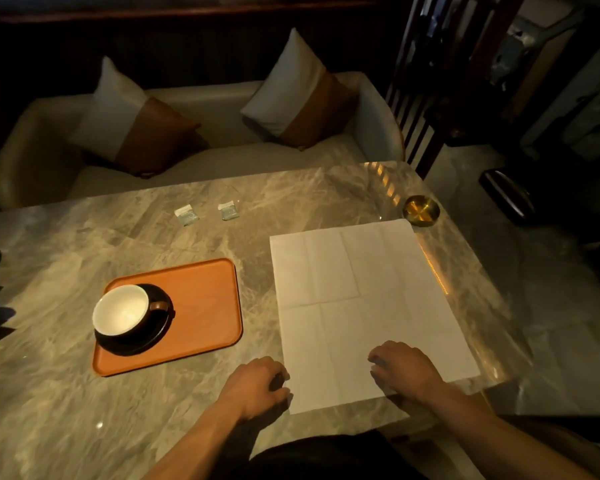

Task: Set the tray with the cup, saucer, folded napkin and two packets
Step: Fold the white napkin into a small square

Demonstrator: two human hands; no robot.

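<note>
The left hand (257,384) lay low in the frame, a little left of centre, fingers curled at the near left corner of the napkin (364,306); whether it pinched the paper or only pressed on it I could not tell. The right hand (407,370) rested palm down on the napkin's near edge, fingers bent and loosely spread, gripping nothing that I could see. The white napkin lay opened flat, creased into panels, filling the right centre of the frame.

To its left sat the orange tray (201,306), with the dark saucer (153,337) at its left end and the cup (120,310), white inside, standing on the saucer with its handle pointing right. Two small packets (186,215) (228,211) lay side by side on the bare stone toward the far edge, well apart from the tray.

The table (66,410) was grey veined marble, glossy enough to catch warm streaks of light near its right edge. A round brass dish (421,210) stood at the far right corner, just beyond the napkin. Behind the table, in the dim upper half of the frame, a pale sofa (205,98) held two cushions (132,123) (300,95), white and tan. Dark wooden slats (426,81) rose at the upper right.
</note>
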